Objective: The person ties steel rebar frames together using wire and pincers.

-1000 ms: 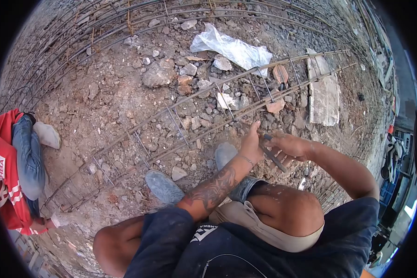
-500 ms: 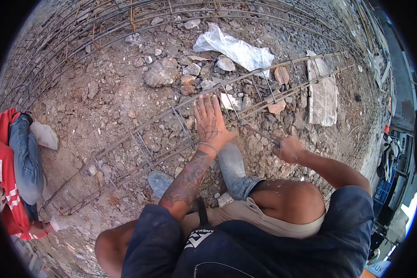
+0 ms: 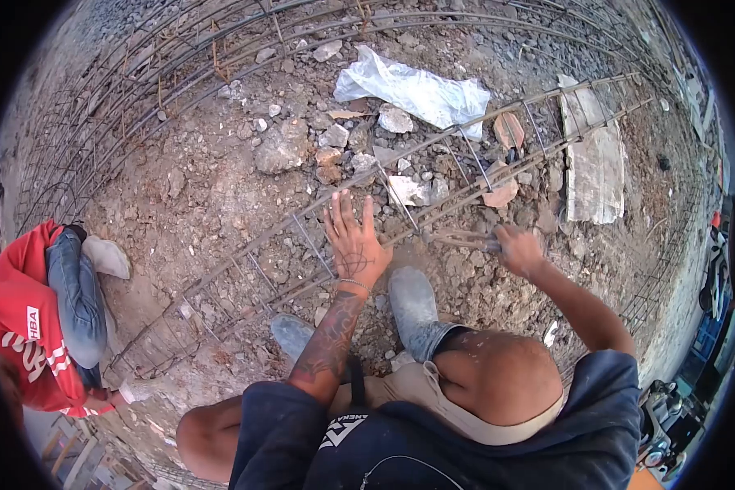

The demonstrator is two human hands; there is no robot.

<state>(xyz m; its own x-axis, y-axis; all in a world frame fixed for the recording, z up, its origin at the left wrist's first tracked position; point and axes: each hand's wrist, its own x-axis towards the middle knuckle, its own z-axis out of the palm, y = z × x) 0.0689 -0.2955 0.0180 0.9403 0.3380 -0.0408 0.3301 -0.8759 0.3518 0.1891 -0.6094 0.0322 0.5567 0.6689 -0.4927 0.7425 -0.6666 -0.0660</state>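
Note:
My left hand (image 3: 355, 247) lies with fingers outstretched and spread across the long rebar cage (image 3: 398, 198), its fingertips at the upper bar. My right hand (image 3: 520, 250) is closed around the dark handle of a rebar tying hook (image 3: 459, 238). The hook's thin shaft is blurred by motion and points left, its tip close to the corner of a stirrup on the lower bar. Below the cage are my boots, the right-hand one (image 3: 412, 298) near the same stirrup.
Loose stones and rubble (image 3: 284, 147) cover the ground. Beyond the cage lie a clear plastic sheet (image 3: 412, 88) and a flat pale slab (image 3: 594, 167). More rebar cages curve along the far side. A person in a red top (image 3: 26, 273) crouches at the left, by the cage's end.
The view has shifted, and the person at the left shows more fully. My left hand stays on the cage, a little farther from the stirrup corner. The hook's shaft now blurs.

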